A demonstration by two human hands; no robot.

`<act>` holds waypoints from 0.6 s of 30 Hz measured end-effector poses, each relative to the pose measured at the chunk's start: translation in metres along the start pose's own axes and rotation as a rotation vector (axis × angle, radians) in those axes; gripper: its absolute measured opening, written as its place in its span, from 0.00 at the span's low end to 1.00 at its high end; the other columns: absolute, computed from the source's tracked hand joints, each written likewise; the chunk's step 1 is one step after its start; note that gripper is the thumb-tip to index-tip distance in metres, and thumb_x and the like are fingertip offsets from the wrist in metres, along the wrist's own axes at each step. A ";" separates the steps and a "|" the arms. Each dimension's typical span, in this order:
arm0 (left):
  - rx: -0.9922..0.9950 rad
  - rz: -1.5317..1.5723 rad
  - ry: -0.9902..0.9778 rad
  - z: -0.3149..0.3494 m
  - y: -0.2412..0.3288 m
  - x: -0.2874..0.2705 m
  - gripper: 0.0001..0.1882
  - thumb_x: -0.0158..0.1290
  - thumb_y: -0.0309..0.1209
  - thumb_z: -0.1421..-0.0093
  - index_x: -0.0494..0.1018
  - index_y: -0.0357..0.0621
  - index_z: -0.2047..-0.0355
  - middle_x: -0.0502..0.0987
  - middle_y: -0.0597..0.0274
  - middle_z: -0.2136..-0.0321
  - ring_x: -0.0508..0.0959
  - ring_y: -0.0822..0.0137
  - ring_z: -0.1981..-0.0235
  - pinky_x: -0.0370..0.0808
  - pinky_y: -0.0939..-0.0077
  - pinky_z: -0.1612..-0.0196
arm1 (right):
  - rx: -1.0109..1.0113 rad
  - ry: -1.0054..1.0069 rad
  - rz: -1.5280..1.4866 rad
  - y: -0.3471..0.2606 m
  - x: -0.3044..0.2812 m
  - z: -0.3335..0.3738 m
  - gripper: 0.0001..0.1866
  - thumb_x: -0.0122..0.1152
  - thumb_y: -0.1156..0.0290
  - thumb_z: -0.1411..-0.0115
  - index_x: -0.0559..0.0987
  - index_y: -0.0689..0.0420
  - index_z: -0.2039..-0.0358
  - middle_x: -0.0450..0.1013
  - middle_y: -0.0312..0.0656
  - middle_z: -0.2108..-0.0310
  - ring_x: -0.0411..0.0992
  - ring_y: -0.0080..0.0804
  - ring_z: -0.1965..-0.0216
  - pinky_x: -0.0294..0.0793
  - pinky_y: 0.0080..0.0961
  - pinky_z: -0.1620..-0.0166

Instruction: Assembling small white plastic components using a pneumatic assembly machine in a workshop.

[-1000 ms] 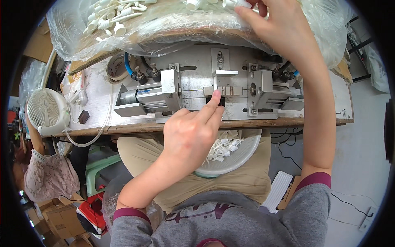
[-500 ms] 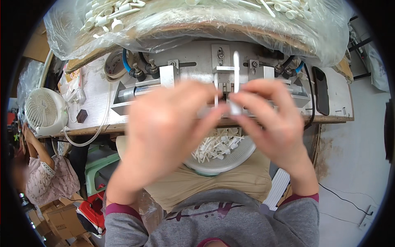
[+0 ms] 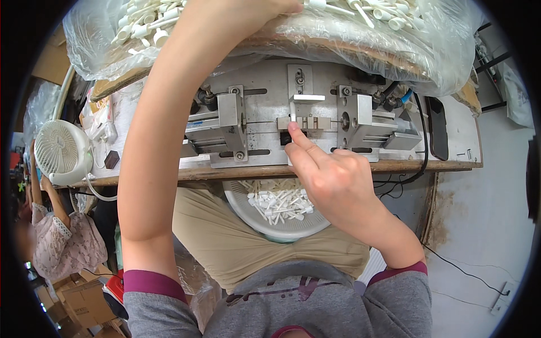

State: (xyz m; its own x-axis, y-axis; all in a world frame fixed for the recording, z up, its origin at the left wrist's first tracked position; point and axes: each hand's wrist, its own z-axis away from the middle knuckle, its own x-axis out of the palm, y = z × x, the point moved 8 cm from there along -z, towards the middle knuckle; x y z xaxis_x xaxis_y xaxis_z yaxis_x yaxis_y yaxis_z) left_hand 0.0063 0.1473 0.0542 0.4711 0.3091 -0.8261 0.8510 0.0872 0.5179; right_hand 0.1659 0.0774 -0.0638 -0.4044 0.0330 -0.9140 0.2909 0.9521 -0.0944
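Rod (image 3: 293, 110) lying across the block (image 3: 319, 124), partly hidden beneath two fingertips of the right hand (image 3: 337, 173); hard to tell whether pinched or merely pressed. Well away, near the heap (image 3: 394, 21), left hand (image 3: 275, 7), partly cut off by the top edge; impossible to tell whether empty or holding something.

a slim white plastic stick (image 3: 293, 111) lay in the small silvery metal block (image 3: 319, 123) on the bench (image 3: 459, 132), running away from the person, its far end showing and its nearer part hidden from view. the other white plastic pieces (image 3: 387, 12) lay loose and jumbled on clear plastic sheeting (image 3: 439, 53) at the far side: thin sticks and wider, hollow, cup-like ends, pointing every which way, many overlapping, the farthest cut off by the upper edge of the view.
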 end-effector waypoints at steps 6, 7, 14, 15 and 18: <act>0.192 0.279 0.240 0.061 -0.003 -0.008 0.15 0.66 0.22 0.46 0.82 0.40 0.57 0.84 0.57 0.64 0.83 0.69 0.62 0.80 0.79 0.64 | -0.048 -0.057 -0.081 -0.001 -0.015 -0.015 0.11 0.68 0.73 0.48 0.82 0.59 0.63 0.82 0.46 0.57 0.71 0.26 0.85 0.70 0.21 0.79; 0.226 0.327 0.290 0.073 -0.004 -0.005 0.15 0.66 0.21 0.47 0.83 0.41 0.58 0.84 0.60 0.64 0.83 0.72 0.63 0.81 0.82 0.67 | -0.039 -0.065 -0.186 0.009 -0.020 -0.016 0.11 0.68 0.73 0.47 0.82 0.59 0.62 0.83 0.44 0.59 0.71 0.25 0.85 0.70 0.21 0.79; 0.359 -0.015 0.201 0.159 0.011 0.063 0.18 0.67 0.23 0.55 0.82 0.39 0.60 0.81 0.52 0.51 0.82 0.67 0.69 0.81 0.74 0.67 | 0.228 0.370 -0.272 0.109 -0.098 -0.079 0.11 0.70 0.72 0.45 0.85 0.57 0.61 0.80 0.33 0.68 0.69 0.20 0.76 0.69 0.16 0.71; 0.364 -0.037 0.181 0.161 0.010 0.075 0.18 0.67 0.25 0.55 0.81 0.38 0.60 0.81 0.51 0.51 0.82 0.66 0.70 0.80 0.75 0.67 | 0.130 0.459 -0.234 0.122 -0.096 -0.095 0.12 0.69 0.67 0.45 0.83 0.61 0.64 0.77 0.38 0.73 0.70 0.27 0.78 0.70 0.23 0.72; 0.345 -0.119 0.131 0.163 0.009 0.096 0.17 0.66 0.27 0.54 0.81 0.38 0.61 0.81 0.52 0.51 0.82 0.66 0.71 0.78 0.75 0.69 | 0.064 0.419 -0.199 0.138 -0.077 -0.129 0.22 0.68 0.57 0.45 0.80 0.69 0.73 0.72 0.48 0.84 0.72 0.39 0.81 0.71 0.35 0.73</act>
State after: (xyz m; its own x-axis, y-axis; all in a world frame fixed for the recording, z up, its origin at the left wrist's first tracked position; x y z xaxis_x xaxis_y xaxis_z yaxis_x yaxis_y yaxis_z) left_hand 0.0972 0.0234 -0.0560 0.3494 0.4366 -0.8291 0.9366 -0.1866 0.2965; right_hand 0.1252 0.2458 0.0450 -0.7694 -0.0154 -0.6386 0.2201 0.9321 -0.2877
